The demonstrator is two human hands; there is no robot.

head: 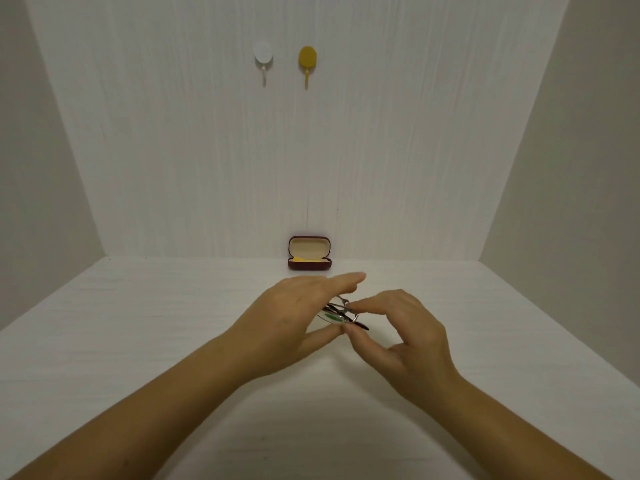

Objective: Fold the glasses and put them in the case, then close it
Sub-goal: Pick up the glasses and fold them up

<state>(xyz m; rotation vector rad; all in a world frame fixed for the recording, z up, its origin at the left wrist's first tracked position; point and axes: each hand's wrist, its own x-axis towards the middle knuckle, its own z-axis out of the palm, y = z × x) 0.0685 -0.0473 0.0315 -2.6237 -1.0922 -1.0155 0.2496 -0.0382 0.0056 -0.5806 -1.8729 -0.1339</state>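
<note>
Thin metal-framed glasses (337, 315) hang just above the white table, held between both hands. My left hand (294, 317) grips them from the left, with the thumb below and the fingers stretched over the top. My right hand (398, 327) pinches the frame's right end and a dark temple tip. Much of the frame is hidden by the fingers. A dark red glasses case (309, 267) stands open at the back of the table against the wall, its lid upright, cream lining showing and a yellow cloth inside. The case lies beyond my hands, apart from them.
The white table (173, 341) is boxed in by a white back wall and side walls. Two adhesive hooks hang high on the back wall: a white hook (263, 57) and a yellow hook (307, 60).
</note>
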